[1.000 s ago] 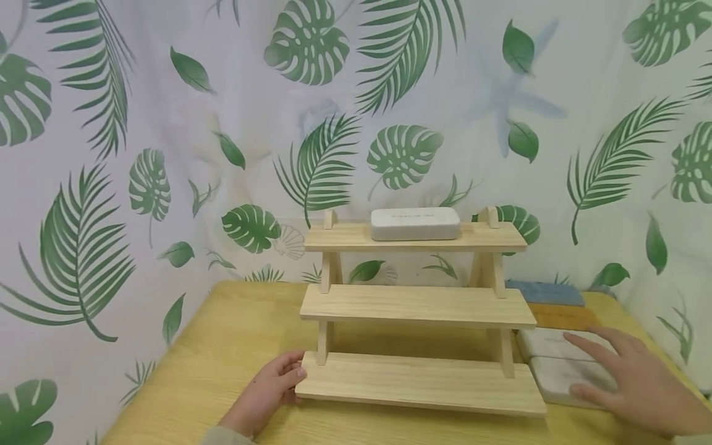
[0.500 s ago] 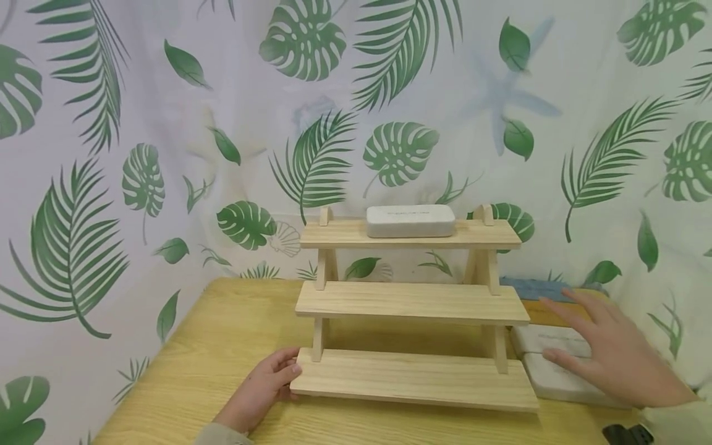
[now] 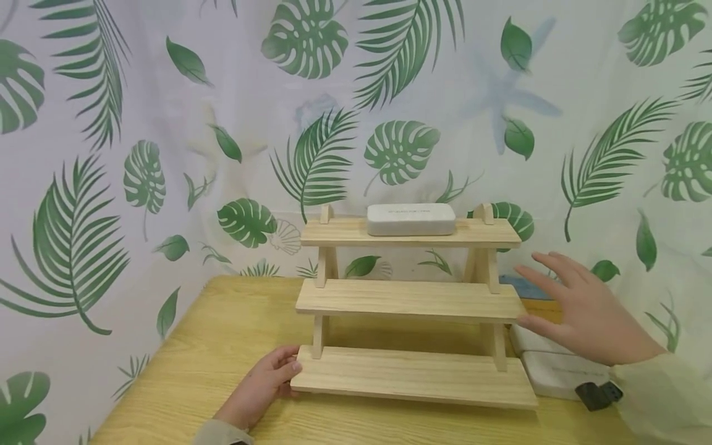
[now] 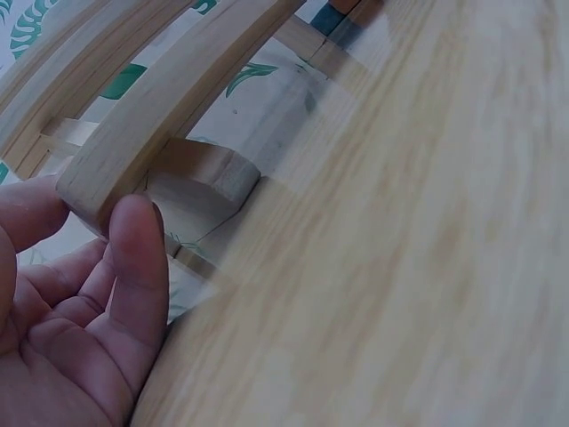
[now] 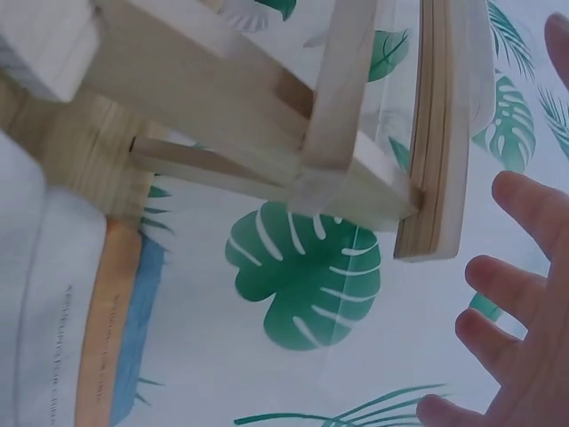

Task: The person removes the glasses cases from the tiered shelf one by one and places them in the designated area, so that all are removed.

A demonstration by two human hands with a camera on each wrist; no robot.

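A three-tier wooden display stand [image 3: 406,298] stands on the table, with a white oblong case [image 3: 411,220] bearing small print on its top board. My left hand [image 3: 264,386] pinches the left end of the bottom board [image 4: 133,142] between thumb and fingers. Beside the stand's right side, my right hand [image 3: 592,312] is raised with fingers spread and relaxed. The right wrist view has those fingers [image 5: 524,294] near the end of the top board [image 5: 440,133], apart from it. Nothing is in that hand.
Right of the stand lie white cases [image 3: 562,372], an orange case [image 3: 541,307] and a blue case [image 3: 523,287], partly behind my right hand. The wooden table [image 3: 222,327] reaches back to a leaf-print curtain [image 3: 222,179].
My right hand has risen and moved left, from over the white cases toward the stand's upper right side. My left hand keeps its hold on the bottom board.
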